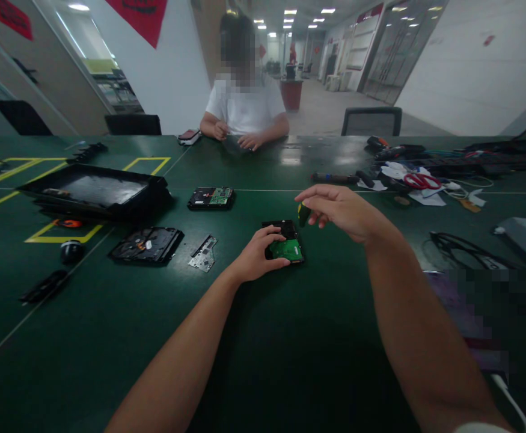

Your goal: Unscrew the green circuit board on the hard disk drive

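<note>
In the head view a hard drive lies on the green table with its green circuit board facing up. My left hand is closed over its left side, the thumb along the near edge and the fingers across the board, hiding part of it. Just above the drive's far right corner, my right hand pinches a screwdriver with a black-and-yellow handle. Its shaft and tip cannot be made out. Left of the drive lies a loose circuit board, and beyond that an optical disc drive.
Another hard drive lies farther back, near a large black tray. A mouse sits at the left. Tools and cables clutter the right back. A person sits across the table.
</note>
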{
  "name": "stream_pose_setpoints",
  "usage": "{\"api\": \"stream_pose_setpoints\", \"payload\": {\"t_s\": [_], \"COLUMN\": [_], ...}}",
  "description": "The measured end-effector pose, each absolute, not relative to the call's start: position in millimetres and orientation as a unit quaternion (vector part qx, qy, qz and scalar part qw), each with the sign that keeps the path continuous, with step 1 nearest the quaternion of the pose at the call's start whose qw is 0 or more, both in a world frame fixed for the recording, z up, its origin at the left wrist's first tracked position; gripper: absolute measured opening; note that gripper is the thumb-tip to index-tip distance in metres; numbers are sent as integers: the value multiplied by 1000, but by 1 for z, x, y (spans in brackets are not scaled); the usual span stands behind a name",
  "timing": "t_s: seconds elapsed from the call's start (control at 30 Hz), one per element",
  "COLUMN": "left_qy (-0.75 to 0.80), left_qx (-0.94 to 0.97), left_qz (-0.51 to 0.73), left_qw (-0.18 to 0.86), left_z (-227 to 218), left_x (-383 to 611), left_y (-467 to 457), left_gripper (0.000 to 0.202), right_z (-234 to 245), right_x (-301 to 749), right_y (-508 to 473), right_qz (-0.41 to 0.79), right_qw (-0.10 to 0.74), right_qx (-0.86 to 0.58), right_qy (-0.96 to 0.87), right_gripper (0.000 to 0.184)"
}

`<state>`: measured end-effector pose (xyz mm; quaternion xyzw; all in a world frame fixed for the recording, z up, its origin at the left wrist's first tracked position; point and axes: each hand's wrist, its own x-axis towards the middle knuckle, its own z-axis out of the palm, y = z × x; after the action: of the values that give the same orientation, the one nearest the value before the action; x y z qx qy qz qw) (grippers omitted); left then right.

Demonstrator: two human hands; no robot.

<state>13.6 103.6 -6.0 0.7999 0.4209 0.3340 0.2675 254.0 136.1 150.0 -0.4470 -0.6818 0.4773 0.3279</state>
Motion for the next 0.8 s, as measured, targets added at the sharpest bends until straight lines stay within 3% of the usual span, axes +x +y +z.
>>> {"api": "stream_pose_setpoints", "payload": {"t_s": [0.2,0.53,0.8], "left_qy": [420,424,423], "left_qx": [802,797,797], "left_qz": [331,334,335], "left_qw": [267,270,271], "left_z": [-6,-5,-6], "left_x": [13,14,14], "left_y": [104,103,104], "left_gripper": [61,60,60], "right_z": [148,144,142], "right_x": [256,254,256], "right_y": [141,142,144], "right_qz": [445,517,526], "right_qw": [344,346,348], "right_qx": [-475,-463,-419], "right_qy": [-676,-632,-653], "right_gripper": [5,5,14]}}
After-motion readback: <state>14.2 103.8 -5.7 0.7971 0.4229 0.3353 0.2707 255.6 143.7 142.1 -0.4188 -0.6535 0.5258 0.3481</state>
